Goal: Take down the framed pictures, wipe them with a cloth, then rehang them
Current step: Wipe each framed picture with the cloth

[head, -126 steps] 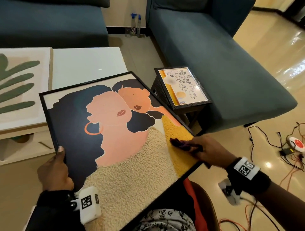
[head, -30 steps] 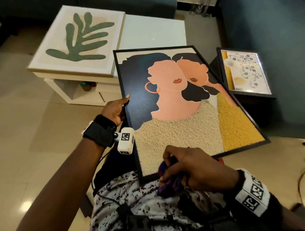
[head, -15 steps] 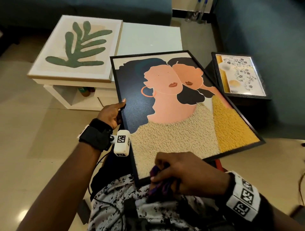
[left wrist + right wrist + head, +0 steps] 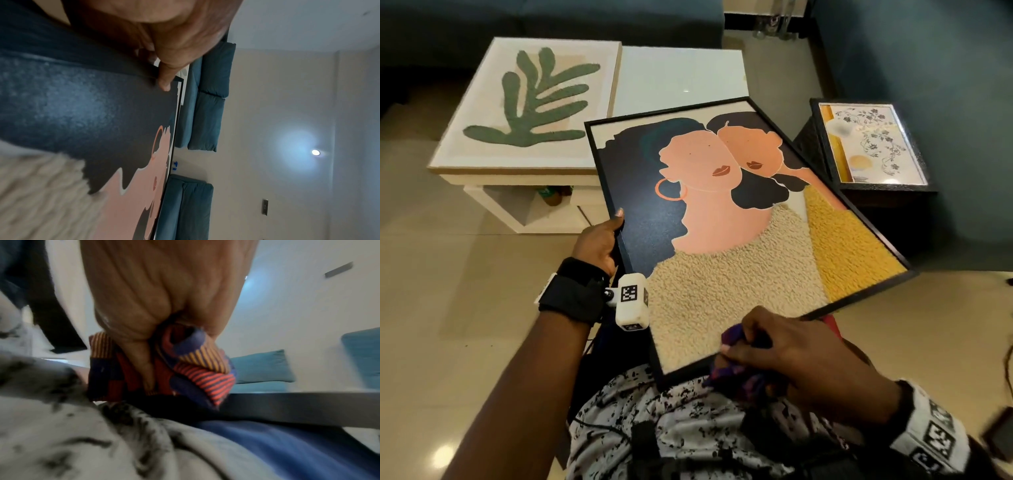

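A black-framed picture of two faces (image 4: pixel 722 219) lies tilted across my lap. My left hand (image 4: pixel 602 240) grips its left edge, thumb on the front (image 4: pixel 164 81) and fingers behind. My right hand (image 4: pixel 784 353) holds a bunched purple, red and orange striped cloth (image 4: pixel 191 366) against the frame's near bottom edge (image 4: pixel 287 405). A leaf picture in a pale frame (image 4: pixel 530 106) lies on the white coffee table (image 4: pixel 678 75). A small floral picture in a dark frame (image 4: pixel 873 147) lies on a dark side table at the right.
Teal sofas (image 4: pixel 928 68) stand behind and to the right of the tables. Spray bottles (image 4: pixel 770 24) stand on the floor between them. Beige tiled floor (image 4: pixel 448 291) stretches to my left.
Over the last seconds my right hand moved the cloth from the picture's yellow right side to its near bottom edge. In the last half second the frame shifted slightly; both grips are unchanged.
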